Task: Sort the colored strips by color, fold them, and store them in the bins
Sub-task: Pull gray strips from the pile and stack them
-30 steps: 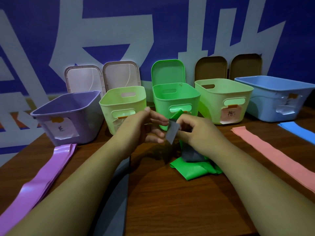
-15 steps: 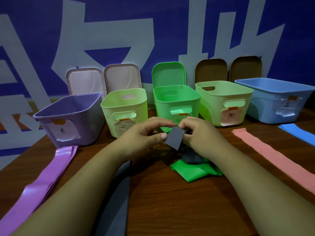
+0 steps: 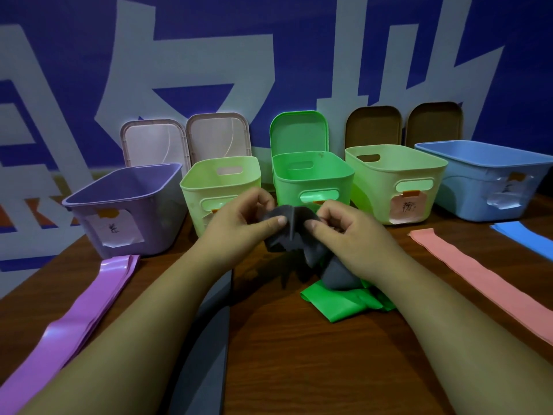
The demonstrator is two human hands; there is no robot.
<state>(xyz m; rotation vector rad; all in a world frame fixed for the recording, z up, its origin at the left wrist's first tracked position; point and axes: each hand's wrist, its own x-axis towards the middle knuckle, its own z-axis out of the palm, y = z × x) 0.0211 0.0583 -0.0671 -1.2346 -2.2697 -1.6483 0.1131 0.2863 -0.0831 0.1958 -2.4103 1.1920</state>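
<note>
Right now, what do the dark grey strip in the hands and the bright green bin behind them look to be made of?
The dark grey strip looks like thin, matte rubber or plastic film: it creases and droops between the left hand and right hand. The bright green bin looks like smooth, glossy moulded plastic: rounded rim, cut-out handle.

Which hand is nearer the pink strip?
Right. The right hand lies left of the pink strip; the left hand is farther left, past the grey strip.

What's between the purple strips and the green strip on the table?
Head view: between purple strips and green strip, the left forearm crosses above a flat gray strip lying on the table; elsewhere bare wood.
</note>
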